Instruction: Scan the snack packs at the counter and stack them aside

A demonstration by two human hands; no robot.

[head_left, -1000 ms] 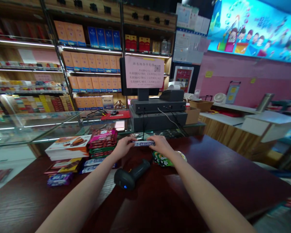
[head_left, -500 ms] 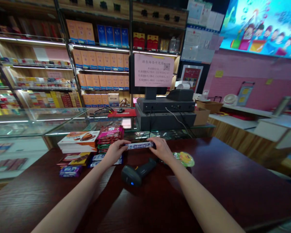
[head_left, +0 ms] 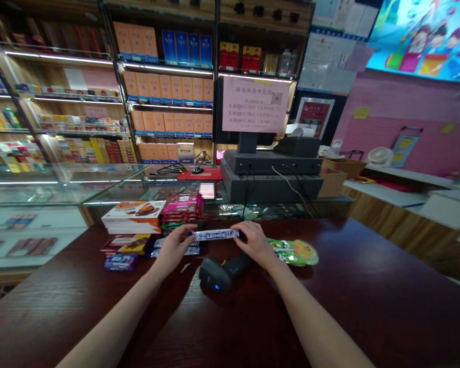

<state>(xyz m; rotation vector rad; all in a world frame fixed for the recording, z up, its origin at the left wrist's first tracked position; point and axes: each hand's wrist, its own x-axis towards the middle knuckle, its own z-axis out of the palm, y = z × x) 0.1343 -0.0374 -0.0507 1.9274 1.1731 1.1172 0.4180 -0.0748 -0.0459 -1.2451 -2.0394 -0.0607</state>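
Note:
A slim blue-and-white candy packet (head_left: 216, 234) is held level above the dark wooden counter. My left hand (head_left: 176, 247) grips its left end and my right hand (head_left: 256, 242) pinches its right end. Beneath it lies a black barcode scanner (head_left: 216, 275) with a blue light showing. More blue-and-white packets (head_left: 193, 250) lie beside my left hand, partly covered by it. Past my right wrist is a green package with a yellow piece (head_left: 295, 252). Fingertips on the far side of the packet are hidden.
Left on the counter (head_left: 222, 332) are an orange-and-white box (head_left: 134, 217), a pink-and-brown stack of snack bags (head_left: 182, 208), a yellow chocolate pack (head_left: 137, 244) and a purple pack (head_left: 121, 262). Behind stand a glass case, a cash register (head_left: 270, 174) and a monitor with a pink notice (head_left: 255, 105).
The view has swung slightly left, so everything sits further right. Both hands still hold the candy packet, whose printed face now shows a little more broadly.

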